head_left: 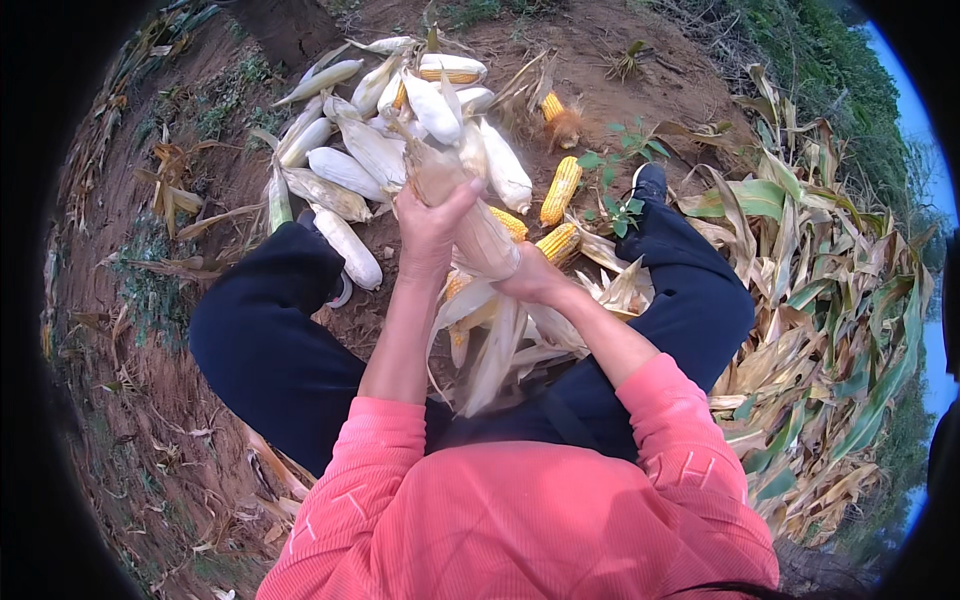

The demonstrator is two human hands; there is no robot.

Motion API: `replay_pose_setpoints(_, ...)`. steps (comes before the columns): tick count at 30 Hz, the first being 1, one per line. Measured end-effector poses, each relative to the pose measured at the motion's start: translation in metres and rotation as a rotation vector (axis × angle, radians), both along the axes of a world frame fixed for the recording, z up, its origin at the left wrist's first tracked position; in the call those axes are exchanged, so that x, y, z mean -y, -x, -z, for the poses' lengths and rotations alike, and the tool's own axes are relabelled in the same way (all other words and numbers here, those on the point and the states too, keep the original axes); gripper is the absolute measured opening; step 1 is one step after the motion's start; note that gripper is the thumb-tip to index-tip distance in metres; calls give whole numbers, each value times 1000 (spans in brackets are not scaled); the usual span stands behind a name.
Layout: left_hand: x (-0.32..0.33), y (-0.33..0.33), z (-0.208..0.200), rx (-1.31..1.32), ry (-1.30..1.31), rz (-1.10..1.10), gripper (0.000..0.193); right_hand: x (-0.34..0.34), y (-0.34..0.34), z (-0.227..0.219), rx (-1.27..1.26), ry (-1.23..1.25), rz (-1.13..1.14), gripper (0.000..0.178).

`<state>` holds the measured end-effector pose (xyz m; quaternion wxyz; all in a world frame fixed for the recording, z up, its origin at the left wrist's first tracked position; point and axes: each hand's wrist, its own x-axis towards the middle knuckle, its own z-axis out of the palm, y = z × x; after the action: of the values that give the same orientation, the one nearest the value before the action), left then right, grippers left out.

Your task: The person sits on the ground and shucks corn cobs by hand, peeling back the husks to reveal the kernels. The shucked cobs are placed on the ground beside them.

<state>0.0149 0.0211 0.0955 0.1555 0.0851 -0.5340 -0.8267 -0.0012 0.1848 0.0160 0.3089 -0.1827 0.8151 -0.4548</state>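
Between my knees I hold an ear of corn [487, 240] in its pale, dry husk, tilted with its tip pointing away from me. My left hand [432, 222] is wrapped round its upper part. Lower down, my right hand [535, 276] grips the ear near its base. Loose husk leaves [497, 350] hang below my hands. Just beyond my right hand lie bare yellow cobs, one of them a whole corn cob [561, 191]. Past my left hand spreads a pile of ears in white husks [345, 170], some with yellow kernels showing.
My dark-trousered legs [275, 320] are bent on both sides of the work. To the right rises a heap of dry corn stalks and leaves [800, 290]. A small green plant [620, 180] grows near my right shoe [650, 184]. Reddish soil [670, 70] lies beyond the pile.
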Motion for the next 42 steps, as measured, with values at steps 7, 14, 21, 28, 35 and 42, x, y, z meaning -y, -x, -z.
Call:
replay_pose_setpoints(7,-58,-9,-14,-11,458,135,33,-7,-11,56,-197,-184,-88,53)
replay_pose_setpoints(14,47,8,19,72,-161,-319,45,-33,-11,42,-127,-937,-593,69)
replay_pose_setpoints(21,32,10,17,101,321,-215,45,-18,26,2,-247,-345,-179,68)
replay_pose_setpoints(28,-19,11,23,279,731,63,62,8,35,-82,-89,589,299,60)
replay_pose_setpoints(35,-47,1,16,200,840,102,67,8,26,-73,178,833,512,32)
replay_pose_setpoints(42,-40,5,34,162,351,233,76,5,34,-58,624,1160,821,30)
